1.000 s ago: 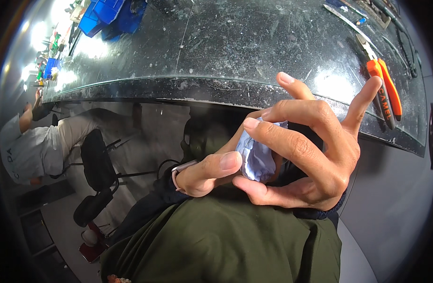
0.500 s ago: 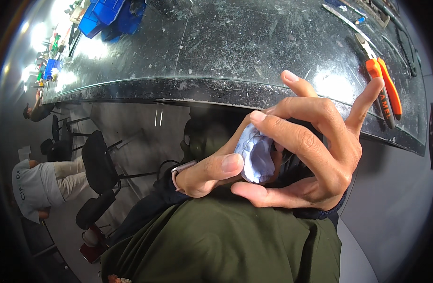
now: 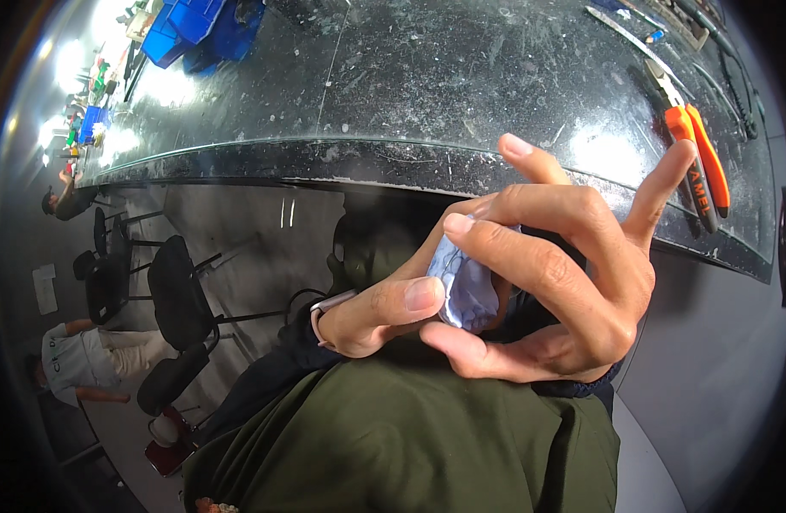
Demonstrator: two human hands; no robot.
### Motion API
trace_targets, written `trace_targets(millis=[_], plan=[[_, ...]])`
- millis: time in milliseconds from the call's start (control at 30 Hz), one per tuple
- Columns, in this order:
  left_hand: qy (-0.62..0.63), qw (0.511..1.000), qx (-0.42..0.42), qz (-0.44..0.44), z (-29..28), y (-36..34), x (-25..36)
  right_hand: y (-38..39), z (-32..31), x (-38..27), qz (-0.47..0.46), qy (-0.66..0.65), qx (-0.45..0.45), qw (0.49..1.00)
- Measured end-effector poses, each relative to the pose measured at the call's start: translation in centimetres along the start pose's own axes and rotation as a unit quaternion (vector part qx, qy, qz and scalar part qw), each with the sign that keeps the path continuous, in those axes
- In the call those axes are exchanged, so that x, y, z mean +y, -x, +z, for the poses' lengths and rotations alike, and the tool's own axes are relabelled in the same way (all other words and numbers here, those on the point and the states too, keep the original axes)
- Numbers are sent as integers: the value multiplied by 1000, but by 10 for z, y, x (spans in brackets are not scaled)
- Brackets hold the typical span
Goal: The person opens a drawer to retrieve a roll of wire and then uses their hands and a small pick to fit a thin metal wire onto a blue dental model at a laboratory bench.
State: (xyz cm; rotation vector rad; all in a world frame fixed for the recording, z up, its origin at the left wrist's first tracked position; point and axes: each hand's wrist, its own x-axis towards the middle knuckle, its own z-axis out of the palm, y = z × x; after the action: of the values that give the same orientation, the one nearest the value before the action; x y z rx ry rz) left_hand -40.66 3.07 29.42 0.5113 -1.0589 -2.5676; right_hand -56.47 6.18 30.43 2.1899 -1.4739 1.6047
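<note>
Both hands meet close under the camera, over my olive-green clothing. Between them is a small crumpled pale blue-white wad (image 3: 466, 286), soft like tissue or cloth. My left hand (image 3: 372, 312), with a watch at its wrist, presses its thumb against the wad's left side. My right hand (image 3: 573, 291) wraps the wad from the right, thumb beneath it and index finger over the top. Its other fingers stick up, spread apart. Much of the wad is hidden behind the fingers.
A scuffed black workbench (image 3: 427, 94) fills the top. Orange-handled pliers (image 3: 697, 158) lie at its right end, and blue bins (image 3: 188, 30) at its far left. Black stools (image 3: 175, 291) stand on the grey floor at left. A person in a white shirt (image 3: 76, 363) is there, another further back (image 3: 64, 201).
My fingers have shifted on the wad, squeezing it more compactly. The person in white at left has moved lower in the picture.
</note>
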Motion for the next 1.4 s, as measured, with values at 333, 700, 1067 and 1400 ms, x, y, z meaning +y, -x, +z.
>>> trace_targets(millis=[333,700,1067,1400], plan=[[35,998,52,-14,2,1,1,-1,0,-2,20,14,-10,1000],[29,1000,10,-5,-5,0,-3,-12,-6,-4,-28,48,-36,998],[-38,999,-35,-1,-6,-3,3,-8,-4,-3,-28,55,-45,997],[-48,997,-65,-2,-5,-6,12,0,-4,16,-159,63,-43,984]])
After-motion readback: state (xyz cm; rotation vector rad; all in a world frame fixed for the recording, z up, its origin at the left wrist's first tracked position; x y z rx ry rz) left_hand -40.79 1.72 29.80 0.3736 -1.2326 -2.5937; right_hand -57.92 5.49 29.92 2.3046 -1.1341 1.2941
